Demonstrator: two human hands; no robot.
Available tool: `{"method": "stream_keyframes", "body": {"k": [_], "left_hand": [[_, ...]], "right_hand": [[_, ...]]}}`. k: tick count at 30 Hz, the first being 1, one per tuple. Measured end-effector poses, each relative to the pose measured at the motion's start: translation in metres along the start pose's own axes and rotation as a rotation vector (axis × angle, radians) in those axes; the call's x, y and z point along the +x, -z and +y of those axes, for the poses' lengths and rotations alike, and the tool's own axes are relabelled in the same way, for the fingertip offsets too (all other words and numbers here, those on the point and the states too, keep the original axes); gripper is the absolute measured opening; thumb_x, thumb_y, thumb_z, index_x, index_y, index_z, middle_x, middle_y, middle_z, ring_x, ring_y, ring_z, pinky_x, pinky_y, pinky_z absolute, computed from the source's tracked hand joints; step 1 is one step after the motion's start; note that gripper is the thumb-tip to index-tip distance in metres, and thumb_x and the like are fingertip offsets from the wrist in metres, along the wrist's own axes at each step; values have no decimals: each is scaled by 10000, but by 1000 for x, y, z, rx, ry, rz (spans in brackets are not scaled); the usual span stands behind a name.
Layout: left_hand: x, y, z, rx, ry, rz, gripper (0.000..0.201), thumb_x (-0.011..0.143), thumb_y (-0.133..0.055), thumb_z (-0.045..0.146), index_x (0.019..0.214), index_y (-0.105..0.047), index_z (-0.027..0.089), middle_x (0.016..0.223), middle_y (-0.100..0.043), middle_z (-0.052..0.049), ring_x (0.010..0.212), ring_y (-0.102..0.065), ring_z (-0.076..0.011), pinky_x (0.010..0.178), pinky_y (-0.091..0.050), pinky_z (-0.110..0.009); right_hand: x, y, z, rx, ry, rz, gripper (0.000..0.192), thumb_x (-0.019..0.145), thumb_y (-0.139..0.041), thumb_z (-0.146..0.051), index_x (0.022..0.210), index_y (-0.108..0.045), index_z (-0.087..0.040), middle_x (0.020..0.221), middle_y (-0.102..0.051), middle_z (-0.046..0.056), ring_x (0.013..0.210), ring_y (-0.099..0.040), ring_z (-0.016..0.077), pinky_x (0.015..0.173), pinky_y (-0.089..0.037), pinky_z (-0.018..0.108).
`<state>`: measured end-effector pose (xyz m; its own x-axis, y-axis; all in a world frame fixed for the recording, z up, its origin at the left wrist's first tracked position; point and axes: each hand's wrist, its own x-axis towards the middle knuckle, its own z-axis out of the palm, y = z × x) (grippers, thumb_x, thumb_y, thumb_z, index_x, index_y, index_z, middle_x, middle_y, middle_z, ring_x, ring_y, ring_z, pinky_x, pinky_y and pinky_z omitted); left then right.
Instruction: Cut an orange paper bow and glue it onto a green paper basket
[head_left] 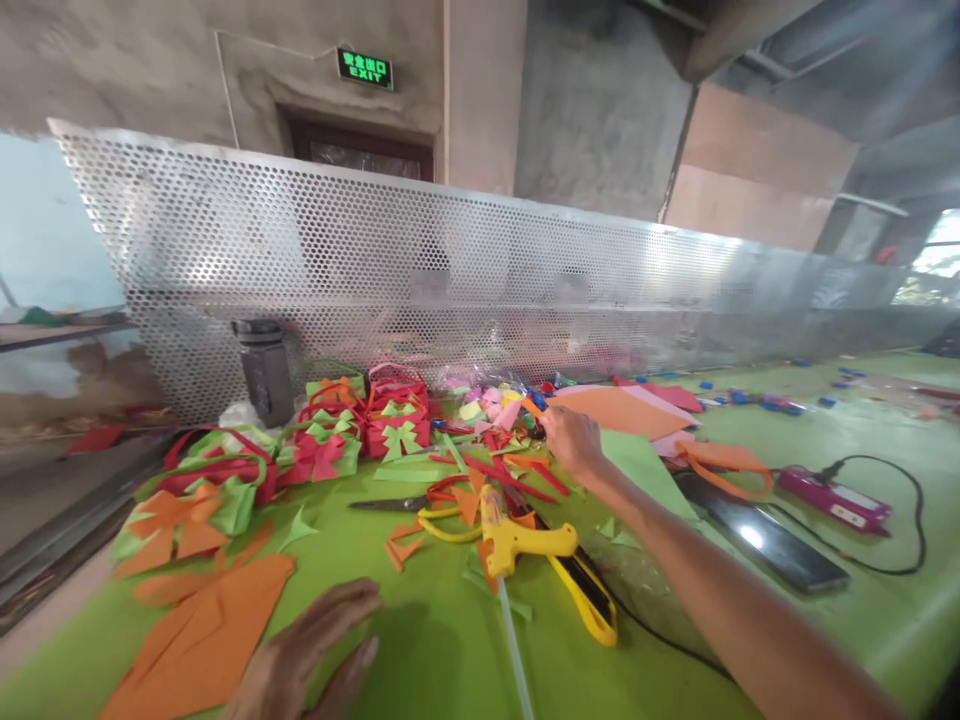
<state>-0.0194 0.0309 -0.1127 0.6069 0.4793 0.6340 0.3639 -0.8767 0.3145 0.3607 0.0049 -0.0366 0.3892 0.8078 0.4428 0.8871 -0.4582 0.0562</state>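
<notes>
My right hand (574,438) reaches out over the far side of the table, its fingers pinched together at a narrow orange strip (532,407). Near the front edge, my left hand (315,640) holds nothing, thumb and fingers apart. To its left lies an orange felt piece (217,630), with an orange bow (176,525) behind it. A yellow glue gun (517,540) with a clear glue stick rests between my hands. Scissors (394,505), a yellow-handled cutter (589,600) and felt scraps are close by.
Small red and green felt bags with bows (397,425) stand at the back left beside a dark bottle (264,370). Orange and pink sheets (626,408), a phone (765,535) and a purple power strip (834,500) with a black cable lie right. A perforated metal screen (360,270) borders the table.
</notes>
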Motion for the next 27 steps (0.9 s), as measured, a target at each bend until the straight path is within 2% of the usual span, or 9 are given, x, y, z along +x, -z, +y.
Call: {"method": "stream_keyframes", "body": {"k": [3,7,11,15,18,21,22,24,27], "left_hand": [[6,4,13,-5,77,69,192,825,-620,417,966,-738,357,984,-762,41,842,-739,-173,744,-564,-159],[8,11,27,-49,196,37,223,837,-600,432,977,-740,331,1036,-750,8,908,-725,-193,796,-566,-198],[9,15,32,-152,321,1,265,846,-574,467,953,-741,291,1043,-738,-27,852,-711,-195,773,-563,-233],[21,15,37,-387,519,-27,312,812,-580,481,923,-722,228,823,-739,-38,738,-688,-200,664,-548,-253],[44,16,48,-493,609,-58,283,765,-617,457,767,-702,187,582,-645,-6,528,-572,-155,485,-438,-228],[76,18,61,-520,612,-40,365,697,-693,414,465,-538,178,420,-464,37,408,-361,-87,411,-261,-210],[87,17,63,-523,611,-34,370,689,-711,394,458,-518,180,410,-423,52,407,-325,-79,412,-235,-210],[109,13,64,-548,620,-19,320,705,-718,332,501,-527,175,461,-441,57,456,-367,-78,451,-274,-199],[132,-1,56,-625,726,-22,146,807,-666,313,795,-628,172,656,-566,38,580,-529,-104,543,-405,-206]], "right_hand": [[-7,21,-10,53,63,116,244,990,-438,-266,1000,-654,-153,1006,-685,103,926,-632,199,816,-466,329],[-24,36,-27,123,208,182,288,990,-404,-233,938,-675,-151,911,-702,124,924,-622,225,808,-390,303],[-38,38,-45,171,354,146,217,953,-509,-259,860,-679,-162,852,-701,98,874,-617,210,777,-367,277],[-48,35,-60,208,483,34,179,920,-575,-263,795,-676,-185,800,-699,44,793,-618,171,692,-357,249],[-55,36,-67,236,523,-36,172,923,-561,-235,808,-680,-189,807,-699,41,763,-618,164,654,-343,253],[-61,38,-70,280,530,-87,179,916,-578,-288,815,-685,-187,833,-707,55,786,-631,180,653,-341,264],[-63,39,-70,299,528,-103,200,911,-587,-332,815,-688,-189,837,-709,55,794,-636,186,652,-342,267],[-64,40,-68,342,514,-131,257,896,-594,-424,832,-694,-195,844,-714,50,801,-644,194,649,-348,269],[-63,43,-63,396,472,-165,301,849,-636,-484,917,-700,-198,905,-721,51,831,-655,204,667,-369,267]]}}
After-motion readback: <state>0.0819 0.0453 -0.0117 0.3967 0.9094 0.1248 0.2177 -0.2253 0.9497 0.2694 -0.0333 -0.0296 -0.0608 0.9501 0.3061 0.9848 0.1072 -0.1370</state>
